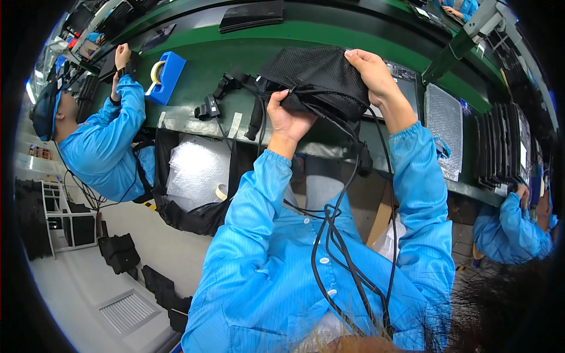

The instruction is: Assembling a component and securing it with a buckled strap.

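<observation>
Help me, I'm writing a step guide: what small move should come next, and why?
Perhaps the left hand should ease the black cables clear of the black mesh pouch: they cross its front and bunch together below it, while the right hand holds its upper right side and could steady it.

finely striped blue jacket (265, 288) | long sleeves (244, 209) | gathered cuffs (407, 134) | white buttons (324, 260)

Wide downward head-height fisheye view
</observation>
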Demonstrator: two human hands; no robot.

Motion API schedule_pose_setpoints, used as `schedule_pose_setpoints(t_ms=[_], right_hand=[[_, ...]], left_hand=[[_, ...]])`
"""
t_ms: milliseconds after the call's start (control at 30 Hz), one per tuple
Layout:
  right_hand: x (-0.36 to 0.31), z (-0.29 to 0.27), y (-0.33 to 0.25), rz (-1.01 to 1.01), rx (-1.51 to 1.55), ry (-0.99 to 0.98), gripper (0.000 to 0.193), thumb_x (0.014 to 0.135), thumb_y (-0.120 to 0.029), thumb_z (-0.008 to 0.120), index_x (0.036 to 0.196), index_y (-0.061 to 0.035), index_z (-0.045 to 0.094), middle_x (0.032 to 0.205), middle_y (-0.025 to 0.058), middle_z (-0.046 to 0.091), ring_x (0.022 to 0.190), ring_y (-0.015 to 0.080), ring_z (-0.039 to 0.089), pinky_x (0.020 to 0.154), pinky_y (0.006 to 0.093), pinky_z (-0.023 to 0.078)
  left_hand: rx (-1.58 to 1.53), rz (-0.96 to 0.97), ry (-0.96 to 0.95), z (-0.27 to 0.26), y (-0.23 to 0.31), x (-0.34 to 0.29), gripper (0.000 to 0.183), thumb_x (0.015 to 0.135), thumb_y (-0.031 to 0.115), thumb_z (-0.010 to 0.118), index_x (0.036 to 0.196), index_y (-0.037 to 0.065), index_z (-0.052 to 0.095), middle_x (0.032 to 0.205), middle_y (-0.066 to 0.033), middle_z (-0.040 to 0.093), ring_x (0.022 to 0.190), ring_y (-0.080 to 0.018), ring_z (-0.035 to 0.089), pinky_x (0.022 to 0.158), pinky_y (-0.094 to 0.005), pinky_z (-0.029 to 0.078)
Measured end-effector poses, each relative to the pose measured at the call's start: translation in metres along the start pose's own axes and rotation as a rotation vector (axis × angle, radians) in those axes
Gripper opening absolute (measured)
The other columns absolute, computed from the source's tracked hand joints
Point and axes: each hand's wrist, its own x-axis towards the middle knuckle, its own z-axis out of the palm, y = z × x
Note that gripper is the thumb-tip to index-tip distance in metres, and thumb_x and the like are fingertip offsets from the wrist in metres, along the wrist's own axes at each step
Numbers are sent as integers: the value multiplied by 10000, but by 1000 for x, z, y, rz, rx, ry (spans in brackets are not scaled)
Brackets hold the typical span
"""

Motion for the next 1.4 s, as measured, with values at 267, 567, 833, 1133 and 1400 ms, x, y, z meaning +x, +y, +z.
schedule_pose_setpoints(t_ms=[267,567,833,1133,1400], right_hand=[[16,-15,23,254,318,87,255,1058,-134,552,1118,92,651,1061,167,720,928,239,716,860,356,603],[0,-24,24,209,91,175,282,1056,-182,567,1123,77,658,1064,146,717,922,213,696,832,327,580],[-80,-25,-10,-215,-554,-32,313,919,-217,746,1158,-44,641,1197,110,647,991,195,666,819,348,554],[-91,-22,12,-84,-558,64,121,920,-39,695,977,58,652,983,101,726,797,165,724,712,303,586],[-96,-30,24,-31,-387,18,70,970,-38,654,987,11,607,884,13,638,747,62,605,628,256,537]], left_hand=[[-68,-9,-8,0,-1,8,551,802,285,659,1295,41,635,1355,-156,636,1282,-359,554,1163,-535,364],[-106,-88,-16,14,-5,-5,493,896,234,581,1302,-47,582,1357,-209,618,1281,-382,559,1154,-533,390],[-30,-63,19,24,1,-24,551,922,251,534,1382,-53,522,1418,-223,574,1334,-393,524,1155,-547,387],[-70,-128,67,4,4,-31,527,937,254,524,1364,-55,537,1427,-241,563,1343,-410,513,1174,-574,359],[-29,-176,100,5,1,-41,548,909,276,531,1366,-26,546,1427,-241,559,1339,-413,512,1163,-595,345]])
